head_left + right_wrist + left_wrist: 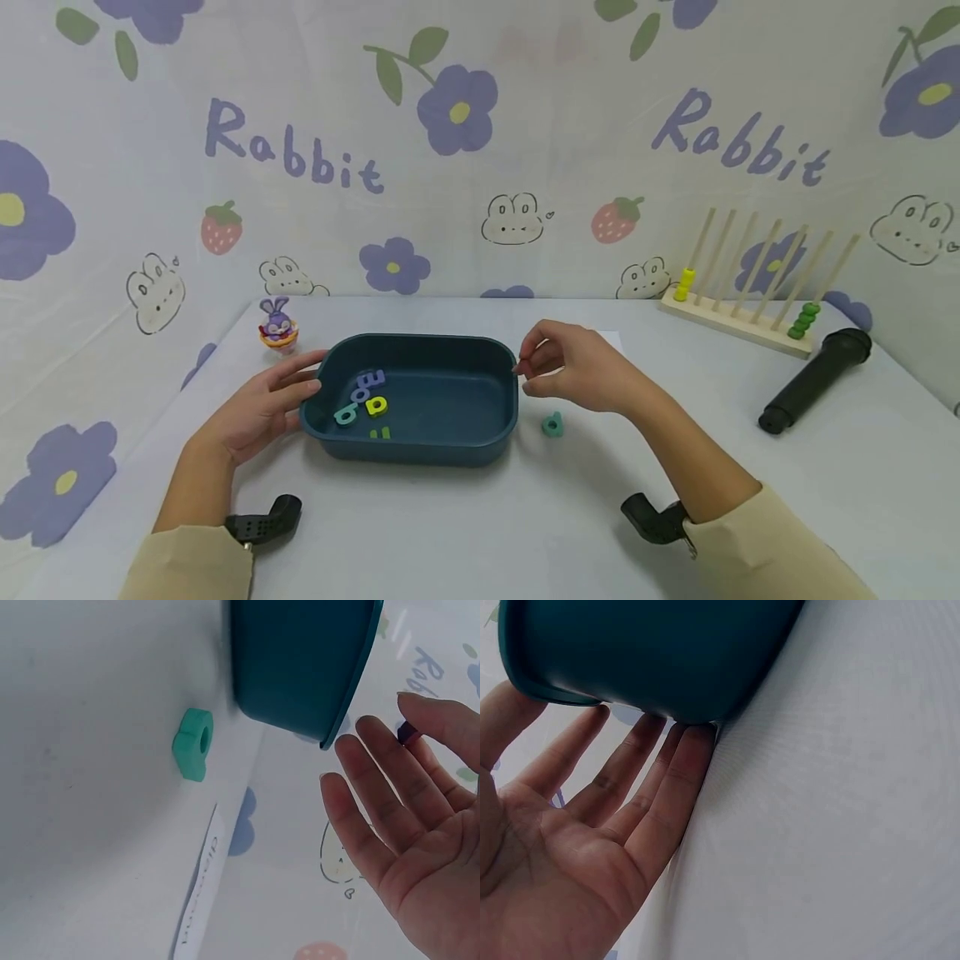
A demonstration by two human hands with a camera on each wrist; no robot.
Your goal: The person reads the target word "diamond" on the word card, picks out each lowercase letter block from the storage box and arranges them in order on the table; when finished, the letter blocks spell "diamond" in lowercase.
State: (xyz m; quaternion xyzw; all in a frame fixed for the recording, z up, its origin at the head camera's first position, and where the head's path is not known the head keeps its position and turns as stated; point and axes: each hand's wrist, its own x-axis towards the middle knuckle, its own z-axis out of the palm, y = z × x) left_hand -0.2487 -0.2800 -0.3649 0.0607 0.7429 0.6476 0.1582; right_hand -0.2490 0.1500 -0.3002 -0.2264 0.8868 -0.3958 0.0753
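A dark teal basin [420,452] stands on the white table with several foam-like letters lying in its left part: a purple m [371,379], a yellow letter [377,406], a teal letter [346,414] and a partly hidden green piece [380,433]. My left hand [258,404] touches the basin's left end, its fingers fairly straight against the wall in the left wrist view. Just beyond the right rim, my right hand [581,367] pinches a small dark red piece [407,733] between thumb and index finger; its shape is mostly hidden. A green letter [552,424] lies on the table below that hand.
A paper strip [199,889] with handwriting lies behind my right hand. At the back left stands a purple rabbit figurine [278,325]. A wooden bead rack [738,323] and a black cylindrical object [813,382] are at the right. A printed cloth [450,250] hangs behind.
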